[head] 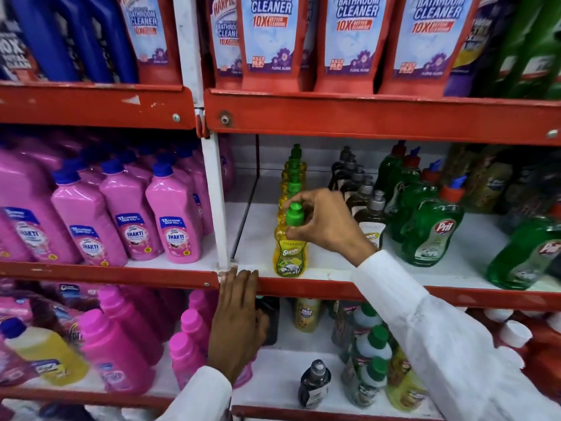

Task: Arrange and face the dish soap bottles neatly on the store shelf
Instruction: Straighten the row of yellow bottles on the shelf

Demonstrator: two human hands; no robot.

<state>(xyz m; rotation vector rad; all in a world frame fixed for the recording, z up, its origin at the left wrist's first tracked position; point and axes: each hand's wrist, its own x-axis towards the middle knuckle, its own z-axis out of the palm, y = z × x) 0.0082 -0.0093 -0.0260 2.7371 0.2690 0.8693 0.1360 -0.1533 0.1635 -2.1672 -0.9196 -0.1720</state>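
A yellow dish soap bottle [290, 253] with a green cap stands at the front edge of the middle shelf [321, 288], label facing out. My right hand [326, 221] grips its neck and cap from the right. Behind it runs a single-file row of matching yellow bottles [294, 174]. To the right stand a row of dark bottles with grey caps [367, 205] and green Pril bottles [431, 229]. My left hand [238, 323] rests flat on the shelf's red front lip, holding nothing.
Pink Shakti bottles [176, 226] fill the left bay, past a white upright post [217, 205]. Bathroom cleaner pouches [270, 41] hang on the shelf above. The lower shelf holds pink, yellow and green-capped bottles [370, 360]. Bare white shelf lies left of the yellow row.
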